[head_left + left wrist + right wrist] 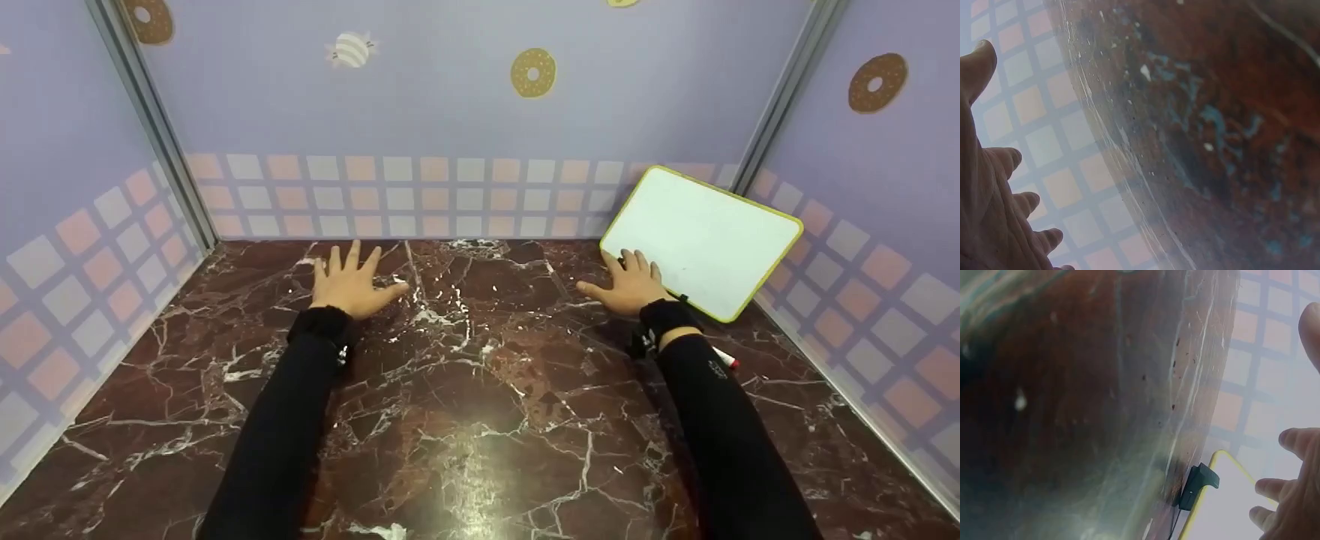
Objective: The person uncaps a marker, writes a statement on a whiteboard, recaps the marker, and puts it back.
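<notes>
Behind right grip (627, 288), whiteboard (705, 234) (partly hidden).

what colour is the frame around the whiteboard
Yellow; the frame shows best in the head view.

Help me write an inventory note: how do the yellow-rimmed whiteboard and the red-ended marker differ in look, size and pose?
The whiteboard is a broad panel with a yellow rim; the marker is slim with a red end. The whiteboard is far larger than the marker. The whiteboard is propped up at a slant, while the marker lies on the table, partly hidden by the right sleeve. Both show white surfaces.
</notes>
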### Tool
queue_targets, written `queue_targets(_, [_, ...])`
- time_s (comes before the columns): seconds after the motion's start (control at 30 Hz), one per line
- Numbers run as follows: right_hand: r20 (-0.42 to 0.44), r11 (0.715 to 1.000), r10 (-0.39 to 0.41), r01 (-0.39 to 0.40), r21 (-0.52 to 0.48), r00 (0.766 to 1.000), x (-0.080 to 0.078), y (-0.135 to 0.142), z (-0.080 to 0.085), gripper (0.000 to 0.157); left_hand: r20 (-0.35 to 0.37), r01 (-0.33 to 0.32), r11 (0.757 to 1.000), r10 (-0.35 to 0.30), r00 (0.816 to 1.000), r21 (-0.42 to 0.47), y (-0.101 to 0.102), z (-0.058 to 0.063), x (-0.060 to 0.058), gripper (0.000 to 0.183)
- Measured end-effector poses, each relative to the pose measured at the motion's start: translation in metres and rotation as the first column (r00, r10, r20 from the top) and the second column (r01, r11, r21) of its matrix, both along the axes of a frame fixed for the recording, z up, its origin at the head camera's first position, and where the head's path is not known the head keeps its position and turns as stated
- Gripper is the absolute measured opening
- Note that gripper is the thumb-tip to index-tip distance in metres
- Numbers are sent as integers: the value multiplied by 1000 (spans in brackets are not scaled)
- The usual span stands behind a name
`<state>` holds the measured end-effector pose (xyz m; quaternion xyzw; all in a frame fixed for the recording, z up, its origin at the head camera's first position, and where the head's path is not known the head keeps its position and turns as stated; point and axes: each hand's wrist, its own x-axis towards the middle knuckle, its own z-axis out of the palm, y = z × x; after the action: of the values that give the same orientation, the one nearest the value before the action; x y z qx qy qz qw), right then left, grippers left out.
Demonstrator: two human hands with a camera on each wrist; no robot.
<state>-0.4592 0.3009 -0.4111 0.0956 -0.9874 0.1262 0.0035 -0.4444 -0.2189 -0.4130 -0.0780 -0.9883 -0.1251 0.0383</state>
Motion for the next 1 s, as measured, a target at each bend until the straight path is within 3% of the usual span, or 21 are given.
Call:
queue_targets(0.2, [-56, 1000, 6, -6, -1, 998, -1, 2, 4, 111, 2, 4, 1000, -4, 1000, 10, 2, 3, 0, 106])
queue_targets(0.47, [-132, 998, -57, 52, -35, 990, 0, 18, 7, 107, -2, 32, 999, -32, 999, 18, 21, 10, 4, 108])
queue_targets(0.6, [-141, 996, -80, 75, -38, 987, 5, 29, 6, 109, 4, 66, 998, -66, 998, 15, 37, 8, 5, 107])
queue_targets(0.83, [-151, 997, -67, 60, -51, 986, 3, 27, 11, 108, 1, 98, 995, -98, 995, 4, 46, 3, 9, 107])
queue_targets(1.0, [-148, 996, -66, 56, -71, 987, 4, 32, 13, 108, -9, 117, 992, -118, 993, -38, 54, 7, 8, 104])
